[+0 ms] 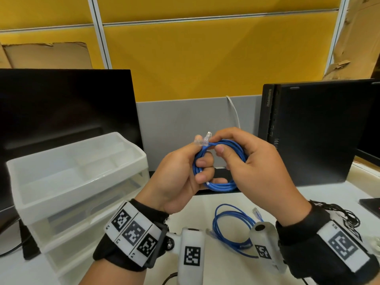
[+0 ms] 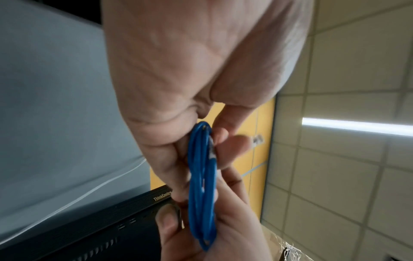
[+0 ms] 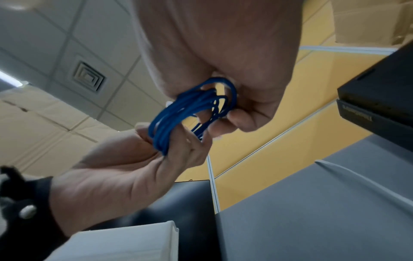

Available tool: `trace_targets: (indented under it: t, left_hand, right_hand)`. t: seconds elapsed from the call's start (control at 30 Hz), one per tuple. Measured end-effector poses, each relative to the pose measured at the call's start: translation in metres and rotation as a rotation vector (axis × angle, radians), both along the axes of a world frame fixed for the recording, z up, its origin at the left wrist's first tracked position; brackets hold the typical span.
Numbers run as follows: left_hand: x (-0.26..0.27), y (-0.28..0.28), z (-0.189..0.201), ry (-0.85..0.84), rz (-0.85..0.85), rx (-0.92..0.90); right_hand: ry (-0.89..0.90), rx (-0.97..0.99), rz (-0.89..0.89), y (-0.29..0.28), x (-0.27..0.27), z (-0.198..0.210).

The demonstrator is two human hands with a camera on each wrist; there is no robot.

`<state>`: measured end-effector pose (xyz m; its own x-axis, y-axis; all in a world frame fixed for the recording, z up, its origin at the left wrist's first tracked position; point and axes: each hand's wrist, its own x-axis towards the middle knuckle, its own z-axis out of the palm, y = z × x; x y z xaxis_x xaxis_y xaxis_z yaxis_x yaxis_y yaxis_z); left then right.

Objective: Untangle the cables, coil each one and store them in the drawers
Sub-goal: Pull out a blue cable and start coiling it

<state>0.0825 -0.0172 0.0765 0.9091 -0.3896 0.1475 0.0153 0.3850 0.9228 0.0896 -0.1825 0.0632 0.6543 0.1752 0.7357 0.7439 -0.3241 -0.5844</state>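
A coiled blue network cable [image 1: 221, 185] is held above the desk between both hands. My left hand [image 1: 181, 173] grips the coil's left side, fingers curled through the loops [image 2: 201, 185]. My right hand [image 1: 253, 161] curls round the coil's right side [image 3: 190, 109], and its thumb and forefinger pinch the end near the clear plugs [image 1: 206, 138]. A second blue cable [image 1: 230, 229] lies loosely looped on the white desk below, its clear plug [image 1: 257, 212] to the right. A translucent white drawer unit [image 1: 78, 182] stands at the left.
A dark monitor [image 1: 61, 112] stands behind the drawer unit. A black desktop computer [image 1: 312, 130] stands upright at the right. A thin white cable [image 1: 234, 112] hangs down the grey partition. Black wires [image 1: 347, 217] lie near my right wrist.
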Motion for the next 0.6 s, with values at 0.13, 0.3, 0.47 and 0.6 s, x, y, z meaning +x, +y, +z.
trace_targets:
  t: [0.13,0.3,0.47,0.6]
  left_hand:
    - [0.001,-0.002,0.0,0.03,-0.013,-0.075]
    - [-0.002,-0.013,-0.003,-0.007,0.109,-0.044]
    - [0.0,-0.014,-0.007,-0.035,0.225,0.101]
    - [0.006,0.003,-0.003,-0.091,0.246,0.188]
  right_hand:
    - [0.052,0.199,0.018,0.001,0.0,-0.001]
    - [-0.189,0.081,-0.185,0.004,0.007,-0.006]
    - [-0.173,0.221,-0.043,0.001,0.006,-0.002]
    - [0.126,0.548,0.213,-0.008,0.001,0.012]
